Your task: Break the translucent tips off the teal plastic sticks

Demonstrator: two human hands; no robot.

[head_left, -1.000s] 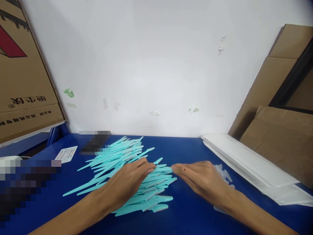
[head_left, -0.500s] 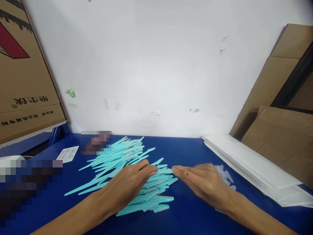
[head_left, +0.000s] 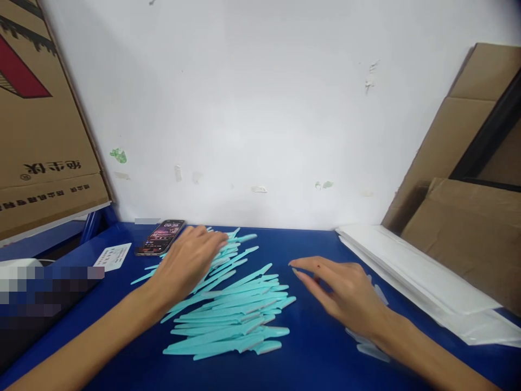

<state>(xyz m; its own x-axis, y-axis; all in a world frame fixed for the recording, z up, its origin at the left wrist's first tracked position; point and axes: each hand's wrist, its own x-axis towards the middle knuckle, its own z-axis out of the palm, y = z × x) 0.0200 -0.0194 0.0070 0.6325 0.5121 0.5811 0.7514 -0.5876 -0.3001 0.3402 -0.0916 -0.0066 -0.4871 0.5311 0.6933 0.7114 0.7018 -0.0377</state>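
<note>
L. hand pinches a slim turquoise plastic tool, tip jutting right of the fingers, prob. to keep it clear; R. hand, fingers parted, empty, w/ translucent plastic pieces behind them.

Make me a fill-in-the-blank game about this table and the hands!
1. The colour of the table under the turquoise sticks is ____.
2. The clock on the phone reads ____.
3. The left hand is nearer the phone than the ____ hand is.

Missing words: blue; 09:39; right.
</note>
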